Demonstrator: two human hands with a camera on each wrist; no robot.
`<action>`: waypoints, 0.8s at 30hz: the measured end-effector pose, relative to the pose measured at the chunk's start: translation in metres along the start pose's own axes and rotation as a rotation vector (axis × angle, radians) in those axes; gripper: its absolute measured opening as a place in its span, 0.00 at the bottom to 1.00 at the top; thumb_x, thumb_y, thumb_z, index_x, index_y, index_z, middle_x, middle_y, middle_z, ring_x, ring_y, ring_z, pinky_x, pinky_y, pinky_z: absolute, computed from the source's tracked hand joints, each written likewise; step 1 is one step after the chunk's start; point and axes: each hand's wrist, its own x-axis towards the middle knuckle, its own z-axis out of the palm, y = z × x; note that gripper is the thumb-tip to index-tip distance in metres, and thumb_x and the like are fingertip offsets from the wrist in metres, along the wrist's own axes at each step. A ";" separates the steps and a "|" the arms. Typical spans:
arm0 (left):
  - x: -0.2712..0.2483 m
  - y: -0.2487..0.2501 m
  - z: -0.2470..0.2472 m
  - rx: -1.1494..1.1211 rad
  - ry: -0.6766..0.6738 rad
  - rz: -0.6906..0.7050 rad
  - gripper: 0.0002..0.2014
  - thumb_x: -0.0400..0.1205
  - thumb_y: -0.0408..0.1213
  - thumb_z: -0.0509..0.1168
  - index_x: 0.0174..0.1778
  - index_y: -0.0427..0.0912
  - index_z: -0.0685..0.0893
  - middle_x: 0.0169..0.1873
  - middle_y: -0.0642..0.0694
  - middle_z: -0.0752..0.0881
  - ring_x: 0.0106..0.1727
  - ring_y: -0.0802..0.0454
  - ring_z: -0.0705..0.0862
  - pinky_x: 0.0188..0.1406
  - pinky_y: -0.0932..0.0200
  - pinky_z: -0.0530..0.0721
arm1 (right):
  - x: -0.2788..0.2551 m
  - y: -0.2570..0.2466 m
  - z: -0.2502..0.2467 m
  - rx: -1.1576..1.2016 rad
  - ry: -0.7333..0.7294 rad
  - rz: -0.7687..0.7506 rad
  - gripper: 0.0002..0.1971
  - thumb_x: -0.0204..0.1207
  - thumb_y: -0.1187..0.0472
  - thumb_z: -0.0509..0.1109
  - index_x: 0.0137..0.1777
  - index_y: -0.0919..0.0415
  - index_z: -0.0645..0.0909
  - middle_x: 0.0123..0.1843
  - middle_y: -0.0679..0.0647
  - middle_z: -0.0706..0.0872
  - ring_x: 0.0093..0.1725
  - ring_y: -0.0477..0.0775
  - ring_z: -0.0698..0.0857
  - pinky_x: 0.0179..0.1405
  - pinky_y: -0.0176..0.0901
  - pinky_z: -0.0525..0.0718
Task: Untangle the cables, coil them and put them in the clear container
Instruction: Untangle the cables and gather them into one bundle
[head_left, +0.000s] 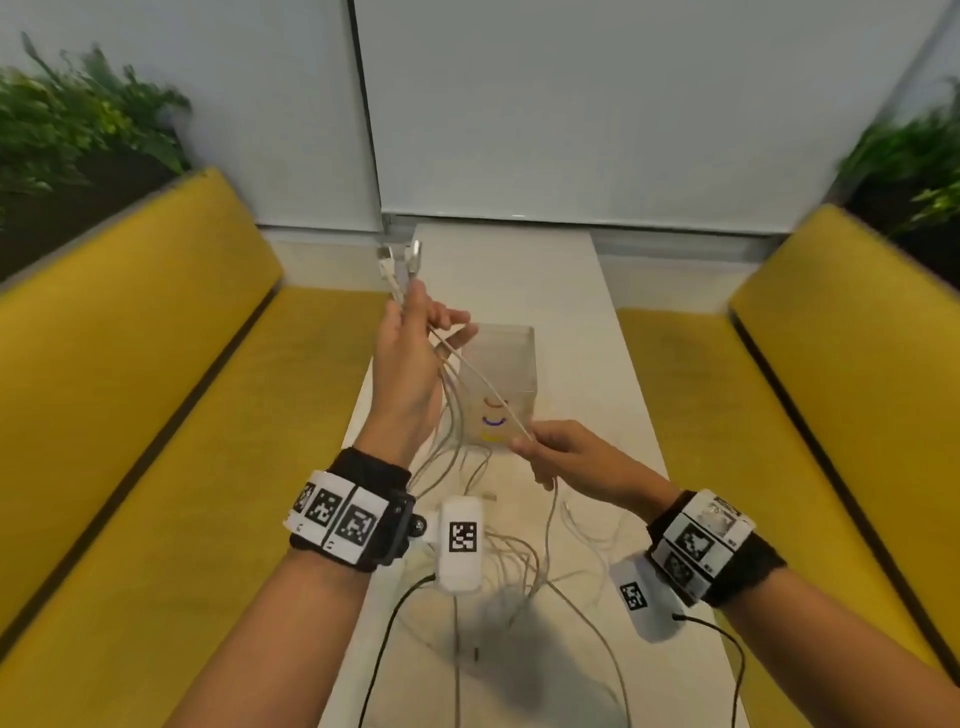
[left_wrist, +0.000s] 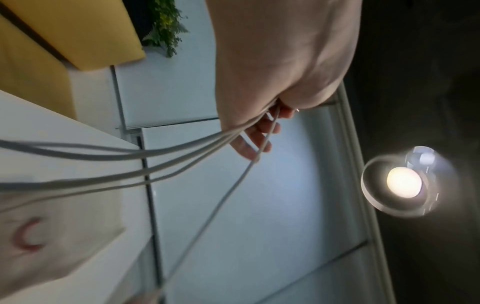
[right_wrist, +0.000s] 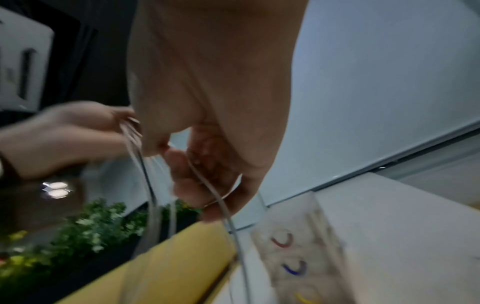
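Above table (head_left: 571, 322), left hand (head_left: 402, 358) gripping cables (head_left: 452, 447)

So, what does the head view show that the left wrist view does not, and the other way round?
Only the head view shows the connector ends sticking up above the left hand, the right hand pinching one white cable, and the tangle lying on the white table.

Only the left wrist view shows a lit ceiling lamp.

Both show the left hand gripping several white cables and the clear container with coloured curved marks.
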 end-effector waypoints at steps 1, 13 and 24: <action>0.002 0.019 0.001 -0.116 0.007 0.024 0.14 0.92 0.44 0.54 0.43 0.42 0.73 0.31 0.46 0.74 0.33 0.51 0.82 0.40 0.49 0.89 | -0.006 0.006 -0.001 0.008 -0.013 0.045 0.25 0.83 0.45 0.64 0.33 0.65 0.73 0.30 0.59 0.79 0.31 0.52 0.79 0.38 0.47 0.79; -0.034 0.026 0.009 0.791 -0.552 0.080 0.15 0.80 0.46 0.75 0.62 0.50 0.87 0.43 0.58 0.91 0.38 0.65 0.88 0.42 0.52 0.89 | -0.020 -0.044 -0.022 0.052 0.048 -0.082 0.19 0.85 0.59 0.54 0.34 0.41 0.75 0.30 0.38 0.76 0.32 0.43 0.70 0.41 0.54 0.72; -0.020 0.006 -0.007 0.890 -0.414 0.341 0.13 0.80 0.48 0.69 0.34 0.45 0.86 0.24 0.52 0.82 0.24 0.61 0.74 0.27 0.58 0.68 | -0.024 -0.031 -0.018 0.119 0.059 -0.104 0.07 0.83 0.63 0.69 0.43 0.59 0.81 0.30 0.45 0.76 0.32 0.46 0.72 0.32 0.37 0.70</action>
